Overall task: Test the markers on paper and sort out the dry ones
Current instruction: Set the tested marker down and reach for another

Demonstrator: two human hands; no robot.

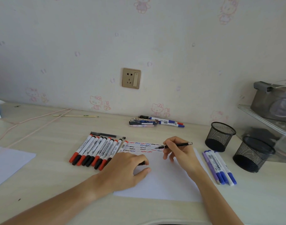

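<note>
- The counter (49,159) was a pale wood-grain top set against a wall (90,46) papered with faint pink cartoon cats, and a gold-framed socket (131,78) sat on that wall above it.
- A thin pink cable (33,120) trailed over the counter's far left, and a loose white sheet (7,163) lay at the left edge.
- Two black mesh pen cups (220,136) stood at the right, beside a clear shelf (269,120) carrying a grey box.
- The test paper (163,181) lay flat in front of the person, with rows of short red, blue and black squiggles (142,146) along its far edge.
- A row of red- and black-capped markers (96,149) lay side by side just left of the paper; blue and purple markers (218,166) lay just to its right.
- A mixed pile of pens (155,122) lay farther back, near the wall.
- The right hand (178,151) gripped a slim black pen (176,145), its tip at the squiggles.
- The left hand (127,166) rested on the paper's left edge, fingers curled round something small and dark, possibly a cap; the view was too poor to be sure.
</note>
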